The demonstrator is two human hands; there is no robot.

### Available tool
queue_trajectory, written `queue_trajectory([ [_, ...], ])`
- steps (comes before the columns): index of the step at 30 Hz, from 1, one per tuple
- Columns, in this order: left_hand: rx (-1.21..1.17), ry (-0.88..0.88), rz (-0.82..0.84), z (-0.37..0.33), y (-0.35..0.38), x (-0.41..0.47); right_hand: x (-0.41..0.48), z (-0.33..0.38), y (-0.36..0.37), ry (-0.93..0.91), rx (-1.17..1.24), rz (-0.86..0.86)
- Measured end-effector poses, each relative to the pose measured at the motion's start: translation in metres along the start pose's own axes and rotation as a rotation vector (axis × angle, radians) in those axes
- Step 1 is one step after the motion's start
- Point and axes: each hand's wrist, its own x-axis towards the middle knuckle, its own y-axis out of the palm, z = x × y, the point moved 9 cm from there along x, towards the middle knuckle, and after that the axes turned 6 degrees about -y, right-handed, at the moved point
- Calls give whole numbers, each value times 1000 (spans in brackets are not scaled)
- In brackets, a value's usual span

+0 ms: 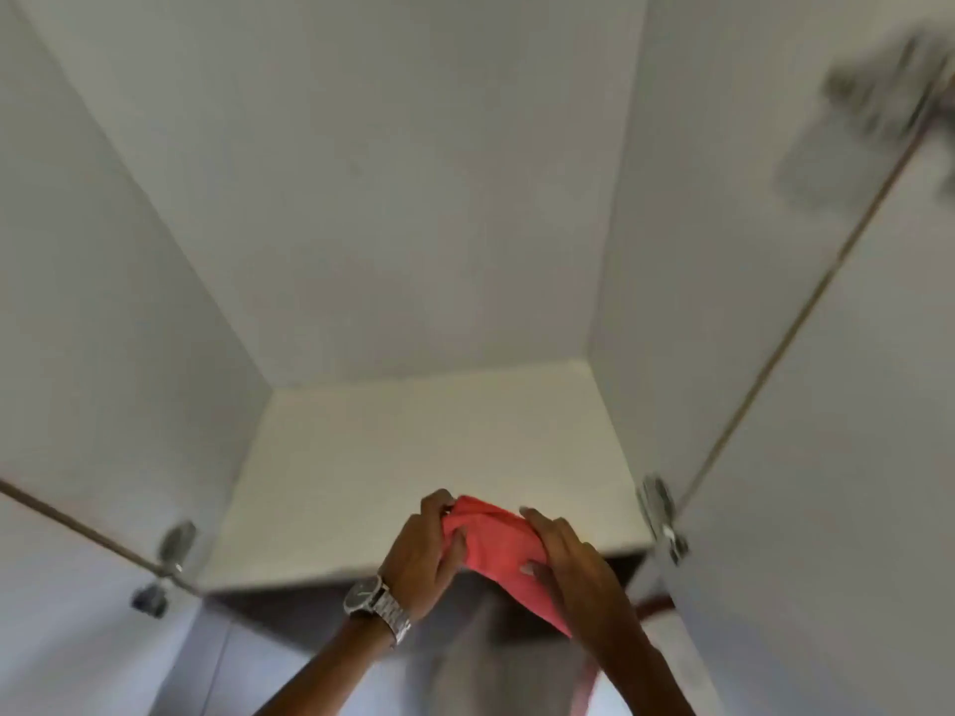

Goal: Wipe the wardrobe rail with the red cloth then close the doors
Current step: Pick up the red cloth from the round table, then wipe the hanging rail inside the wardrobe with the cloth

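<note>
The red cloth [493, 542] is bunched between both hands in front of the white shelf [424, 457] inside the open wardrobe. My left hand [421, 552], with a metal watch at the wrist, grips its left end. My right hand [571, 558] grips its right side, and a tail of the cloth hangs down below. No rail can be made out; the picture is blurred. Both white doors stand open: the left door [57, 586] at lower left and the right door [847, 457] at right.
Metal hinges show on the left door [175, 547] and the right door [659, 509], with another blurred hinge [878, 95] at upper right. The white back panel [362, 173] and side walls enclose the compartment. A dark gap lies under the shelf.
</note>
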Motion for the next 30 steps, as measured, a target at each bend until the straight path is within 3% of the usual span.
queue_trajectory([
  [4,-20,230,-338,-70,-186,75,95,103,-144,-258,-16,-234],
  [7,14,356,-561,-123,-324,117,168,174,-267,-305,-26,-362],
  [10,56,493,-753,-174,-459,143,223,265,-397,-430,-268,-544],
  [13,111,593,-908,-227,-575,153,247,368,-493,-609,-736,-754],
  [16,134,660,-1047,-271,-675,153,260,454,-575,-587,-964,-977],
  [22,181,562,-1222,-309,-806,153,290,565,-646,-519,-1063,-1243],
  [27,244,403,-1366,-283,-867,157,317,619,-628,-541,-1146,-1462],
  [30,411,261,-1405,-261,-883,163,336,638,-613,-525,-1149,-1467],
])
